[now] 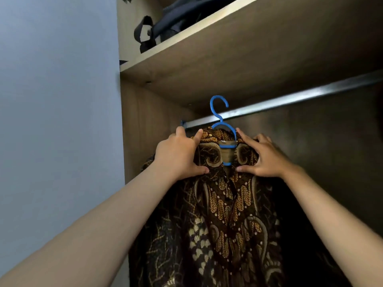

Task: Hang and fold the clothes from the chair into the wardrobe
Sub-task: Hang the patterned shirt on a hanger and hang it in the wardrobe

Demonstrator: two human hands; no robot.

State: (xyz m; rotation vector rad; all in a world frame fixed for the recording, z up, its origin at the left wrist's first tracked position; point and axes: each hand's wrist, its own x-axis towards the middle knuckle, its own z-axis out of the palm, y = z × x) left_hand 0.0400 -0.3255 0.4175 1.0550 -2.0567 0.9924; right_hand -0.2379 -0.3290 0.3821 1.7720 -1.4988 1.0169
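A brown and gold batik shirt (226, 214) sits on a blue plastic hanger (220, 112) in front of the open wardrobe. My left hand (179, 156) grips the shirt's left shoulder by the collar, and my right hand (263, 156) grips the right shoulder. The hanger's hook is raised, level with the metal hanging rail (290, 99) and just in front of it; I cannot tell whether it rests on the rail. The shirt's lower part runs out of the bottom of the view.
A wooden shelf (207, 46) crosses above the rail, carrying a dark bag with a strap (165, 23). The wardrobe's left side panel (138, 131) stands close to the shirt. A blue-grey wall (58, 100) fills the left.
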